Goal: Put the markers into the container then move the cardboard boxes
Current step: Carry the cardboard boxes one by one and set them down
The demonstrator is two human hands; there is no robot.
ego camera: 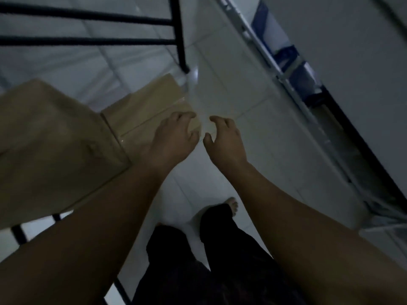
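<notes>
Two brown cardboard boxes are in view. A large cardboard box [50, 142] fills the left side, and a smaller taped cardboard box [145, 108] lies just beyond it on the white tile floor. My left hand [174, 137] hovers over the near right corner of the smaller box, fingers loosely curled and holding nothing. My right hand [224, 137] is beside it over bare floor, fingers also loosely curled and empty. The two hands are close together, thumbs nearly touching. No markers or container are visible.
A black metal frame [178, 36] with horizontal bars stands at the top left, its leg near the smaller box. A white metal shelf rail [293, 91] runs diagonally on the right. My legs in dark trousers [211, 260] and a bare foot [232, 204] stand on the floor.
</notes>
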